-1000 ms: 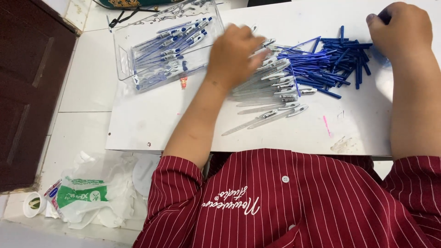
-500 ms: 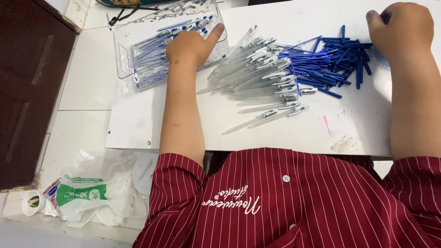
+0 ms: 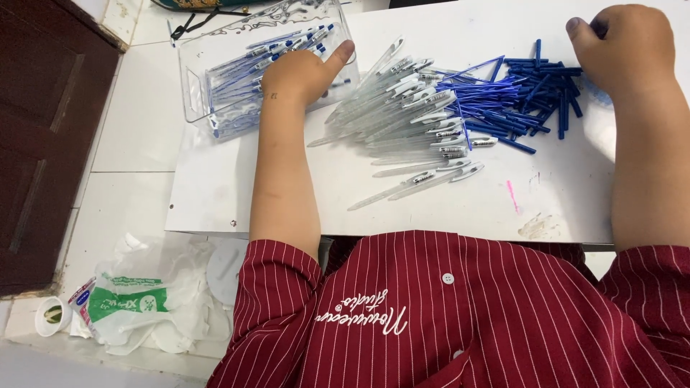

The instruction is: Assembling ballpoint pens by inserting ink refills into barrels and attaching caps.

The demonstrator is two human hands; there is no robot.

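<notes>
- Seen from above, a person in a dark red striped shirt (image 3: pixel 460 316) sits at a white table (image 3: pixel 402 201), with both bare forearms reaching out across it.
- The left hand (image 3: pixel 302 72) rests over the near edge of a clear plastic tray (image 3: pixel 198 86) at the table's far left corner. Its fingers are curled down into the tray and its thumb points right along the rim. Whether it pinches anything cannot be seen.
- The tray holds a layer of assembled pens (image 3: pixel 244 65) with blue caps, lying roughly side by side.
- Just right of the tray, a fanned heap of clear pen barrels (image 3: pixel 402 115) lies in the middle of the table, a few barrels straying toward the person.
- Touching that heap on its right is a loose pile of blue refills and caps (image 3: pixel 525 93).
- The right hand (image 3: pixel 622 47) rests on the far right edge of the blue pile, knuckles up, fingers curled under. What it grips, if anything, is hidden.
- On the tiled floor at lower left lie crumpled plastic bags (image 3: pixel 136 302) and a small white cup (image 3: pixel 52 315), beside a dark wooden door (image 3: pixel 36 144).
</notes>
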